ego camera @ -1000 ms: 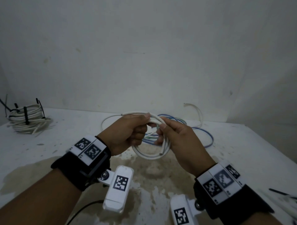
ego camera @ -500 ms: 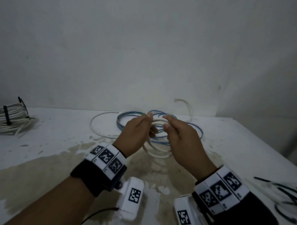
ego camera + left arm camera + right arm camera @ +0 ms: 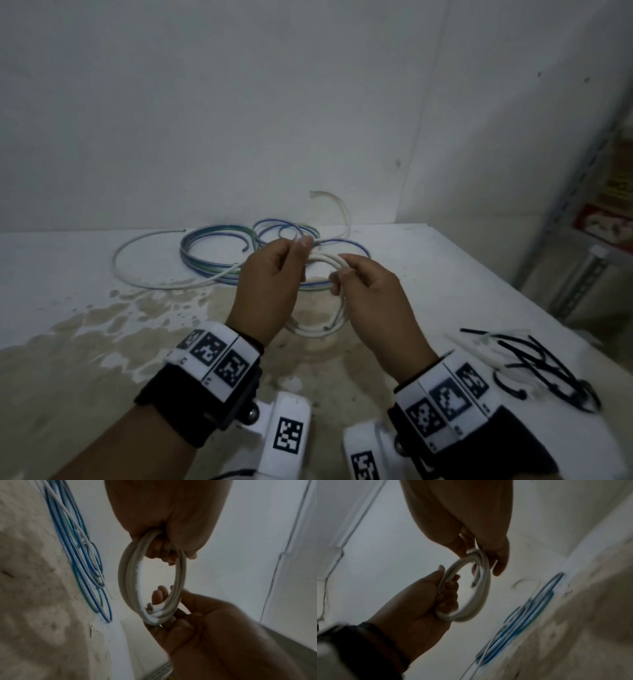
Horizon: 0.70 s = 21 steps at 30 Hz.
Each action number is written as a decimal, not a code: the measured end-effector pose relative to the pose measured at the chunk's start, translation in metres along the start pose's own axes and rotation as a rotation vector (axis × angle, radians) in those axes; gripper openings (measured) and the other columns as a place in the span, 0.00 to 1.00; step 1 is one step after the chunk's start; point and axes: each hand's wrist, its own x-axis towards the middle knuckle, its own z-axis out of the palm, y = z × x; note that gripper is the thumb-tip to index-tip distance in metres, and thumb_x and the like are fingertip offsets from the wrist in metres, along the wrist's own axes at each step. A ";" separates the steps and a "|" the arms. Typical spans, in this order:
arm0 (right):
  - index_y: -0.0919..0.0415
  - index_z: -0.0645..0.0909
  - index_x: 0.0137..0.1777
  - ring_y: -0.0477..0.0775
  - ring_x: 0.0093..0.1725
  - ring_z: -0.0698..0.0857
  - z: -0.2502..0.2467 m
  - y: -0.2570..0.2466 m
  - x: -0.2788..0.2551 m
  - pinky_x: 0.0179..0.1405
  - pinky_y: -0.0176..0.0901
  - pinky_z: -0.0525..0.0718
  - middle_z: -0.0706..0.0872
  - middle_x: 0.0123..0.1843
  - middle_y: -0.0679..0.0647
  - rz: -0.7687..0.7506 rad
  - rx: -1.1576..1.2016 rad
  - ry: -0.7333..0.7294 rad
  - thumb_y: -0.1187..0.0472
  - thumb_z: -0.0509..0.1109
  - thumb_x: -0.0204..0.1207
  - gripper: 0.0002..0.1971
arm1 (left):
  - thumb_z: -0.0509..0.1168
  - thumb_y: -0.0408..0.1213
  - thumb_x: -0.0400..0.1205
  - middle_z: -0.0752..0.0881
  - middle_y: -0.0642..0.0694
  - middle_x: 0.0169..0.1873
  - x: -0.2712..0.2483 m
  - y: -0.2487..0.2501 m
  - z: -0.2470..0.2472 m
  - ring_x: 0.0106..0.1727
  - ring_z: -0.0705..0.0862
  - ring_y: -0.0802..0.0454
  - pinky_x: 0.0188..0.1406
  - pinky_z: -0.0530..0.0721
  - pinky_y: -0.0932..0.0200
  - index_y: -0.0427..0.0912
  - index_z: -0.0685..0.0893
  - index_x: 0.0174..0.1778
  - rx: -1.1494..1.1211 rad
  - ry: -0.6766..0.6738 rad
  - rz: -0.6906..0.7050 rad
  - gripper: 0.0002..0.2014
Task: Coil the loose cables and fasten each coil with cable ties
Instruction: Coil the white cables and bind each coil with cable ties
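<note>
Coil squared up | We held the white cable coil (image 3: 323, 263) above the bench's (image 3: 68, 260) middle, left hand (image 3: 270, 284) and right hand (image 3: 368, 294) gripping opposite sides | its loops, spread a second earlier, sat gathered | cable ties (image 3: 544, 370) waited at the right edge.

The coil (image 3: 318, 329) hung above the table (image 3: 68, 274), between the left hand (image 3: 270, 284) and the right hand (image 3: 368, 298). The loose cables (image 3: 219, 253) lay on the table behind them, by the far wall. The cable ties (image 3: 544, 370) lay near, on the right.
</note>
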 end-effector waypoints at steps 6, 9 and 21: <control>0.53 0.81 0.67 0.43 0.59 0.82 -0.015 -0.004 0.002 0.55 0.25 0.75 0.86 0.62 0.47 -0.158 -0.220 -0.126 0.57 0.59 0.84 0.16 | 0.60 0.45 0.84 0.76 0.52 0.19 -0.010 0.005 0.017 0.19 0.70 0.57 0.22 0.69 0.57 0.42 0.79 0.30 -0.050 -0.084 -0.009 0.18; 0.57 0.86 0.59 0.42 0.51 0.84 -0.021 0.001 -0.001 0.49 0.25 0.76 0.88 0.52 0.45 -0.180 -0.223 -0.035 0.59 0.60 0.84 0.13 | 0.60 0.45 0.83 0.78 0.45 0.24 -0.013 0.006 0.020 0.22 0.74 0.54 0.19 0.75 0.61 0.37 0.84 0.40 -0.240 -0.139 -0.135 0.15; 0.57 0.85 0.57 0.50 0.47 0.85 -0.046 0.022 -0.008 0.53 0.45 0.81 0.87 0.46 0.49 0.039 -0.294 -0.020 0.55 0.62 0.83 0.12 | 0.55 0.37 0.88 0.71 0.50 0.25 -0.021 0.003 0.046 0.20 0.64 0.58 0.18 0.67 0.66 0.38 0.78 0.42 -0.502 -0.465 -0.505 0.12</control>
